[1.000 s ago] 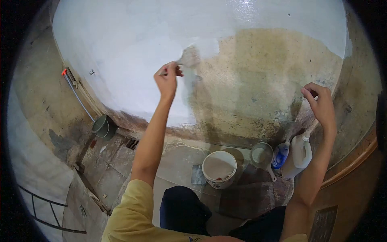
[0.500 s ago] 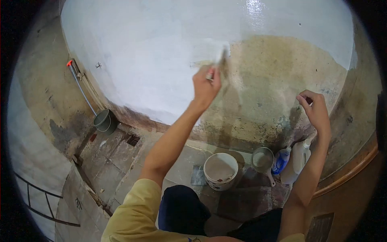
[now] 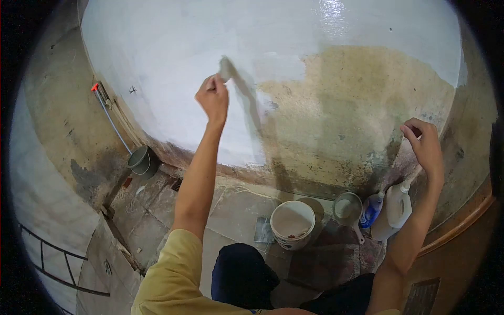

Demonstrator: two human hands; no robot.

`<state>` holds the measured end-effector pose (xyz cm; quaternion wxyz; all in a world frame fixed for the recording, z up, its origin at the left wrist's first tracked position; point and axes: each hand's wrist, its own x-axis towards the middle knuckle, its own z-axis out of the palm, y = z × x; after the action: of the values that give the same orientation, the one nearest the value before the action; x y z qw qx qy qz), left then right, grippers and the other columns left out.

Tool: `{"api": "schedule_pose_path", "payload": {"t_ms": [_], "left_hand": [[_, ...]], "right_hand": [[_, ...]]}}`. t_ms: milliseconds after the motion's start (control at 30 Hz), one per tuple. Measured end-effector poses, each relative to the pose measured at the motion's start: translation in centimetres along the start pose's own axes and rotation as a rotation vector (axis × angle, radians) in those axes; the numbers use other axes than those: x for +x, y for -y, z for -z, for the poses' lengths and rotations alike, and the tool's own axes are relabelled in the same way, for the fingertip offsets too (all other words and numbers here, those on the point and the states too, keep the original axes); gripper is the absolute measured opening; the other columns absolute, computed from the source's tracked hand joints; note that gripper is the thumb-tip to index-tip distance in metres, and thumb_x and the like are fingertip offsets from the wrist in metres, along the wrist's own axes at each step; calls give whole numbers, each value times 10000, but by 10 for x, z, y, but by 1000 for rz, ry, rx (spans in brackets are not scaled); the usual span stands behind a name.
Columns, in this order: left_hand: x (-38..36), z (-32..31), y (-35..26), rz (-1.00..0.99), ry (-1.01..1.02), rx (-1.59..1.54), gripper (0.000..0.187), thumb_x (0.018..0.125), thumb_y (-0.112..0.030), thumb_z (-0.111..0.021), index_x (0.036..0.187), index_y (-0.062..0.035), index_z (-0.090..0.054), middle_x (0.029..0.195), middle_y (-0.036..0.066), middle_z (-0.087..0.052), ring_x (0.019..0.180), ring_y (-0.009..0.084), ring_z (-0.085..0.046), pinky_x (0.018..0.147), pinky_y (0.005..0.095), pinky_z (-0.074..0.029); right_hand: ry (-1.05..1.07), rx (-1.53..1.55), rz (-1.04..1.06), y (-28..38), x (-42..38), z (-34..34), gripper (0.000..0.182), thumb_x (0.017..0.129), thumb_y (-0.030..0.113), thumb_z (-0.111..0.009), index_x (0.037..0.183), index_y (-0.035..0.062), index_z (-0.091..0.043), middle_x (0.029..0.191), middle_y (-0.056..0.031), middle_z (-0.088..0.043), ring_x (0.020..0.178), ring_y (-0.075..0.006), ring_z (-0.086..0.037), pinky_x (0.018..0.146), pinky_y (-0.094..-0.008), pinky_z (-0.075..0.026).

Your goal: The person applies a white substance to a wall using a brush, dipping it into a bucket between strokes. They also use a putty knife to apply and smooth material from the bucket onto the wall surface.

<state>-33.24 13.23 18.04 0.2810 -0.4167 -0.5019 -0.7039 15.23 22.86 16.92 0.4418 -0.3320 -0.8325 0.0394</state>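
Note:
My left hand [image 3: 213,101] is raised to the wall [image 3: 173,100], its fingers closed round a paintbrush [image 3: 225,69]. Its bristles point up, against or very near the white-painted part; the handle is mostly hidden in my fingers. Right of the brush, the bare wall [image 3: 294,121] is yellowish and stained, bordered by white paint. My right hand [image 3: 424,144] hangs in the air in front of the lower right wall, fingers curled in with nothing visible in them. Below stand a white bucket [image 3: 292,206] and a dipper [image 3: 347,208] with pale liquid.
Beside the dipper stand a blue bottle [image 3: 371,209] and a white jug [image 3: 391,212]. A dark bucket [image 3: 143,161] sits in the left corner near a red-topped pole [image 3: 111,116]. A flat grey piece [image 3: 263,230] lies beside the white bucket. My knees [image 3: 241,275] are close below.
My left hand has swept the brush leftward, from the edge of the bare patch onto the white area. The right hand keeps its pose, and the view has shifted slightly.

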Motion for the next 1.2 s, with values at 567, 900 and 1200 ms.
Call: {"api": "schedule_pose_path", "payload": {"t_ms": [567, 900, 1200], "left_hand": [[-23, -28, -26, 102, 230, -359, 236, 913, -140, -586, 877, 78, -670, 664, 78, -634, 584, 129, -613, 548, 263, -509], [20, -26, -4, -219, -45, 70, 151, 850, -80, -567, 757, 11, -643, 652, 147, -601, 545, 245, -560, 542, 336, -453], [-90, -104, -113, -350, 252, -118, 95, 864, -74, -616, 889, 5, -664, 717, 117, -633, 615, 224, -627, 589, 301, -505]], "right_hand": [[66, 60, 19, 10, 2, -15, 230, 842, 150, -648, 808, -76, -619, 678, -180, -599, 611, -261, -566, 627, -349, -452], [94, 80, -18, 15, 7, -22, 228, 842, 157, -650, 826, -69, -630, 704, -194, -609, 622, -278, -576, 643, -355, -459], [102, 60, -34, 17, 5, -17, 257, 848, 175, -651, 829, -81, -633, 692, -195, -605, 616, -261, -575, 642, -357, -459]]}}
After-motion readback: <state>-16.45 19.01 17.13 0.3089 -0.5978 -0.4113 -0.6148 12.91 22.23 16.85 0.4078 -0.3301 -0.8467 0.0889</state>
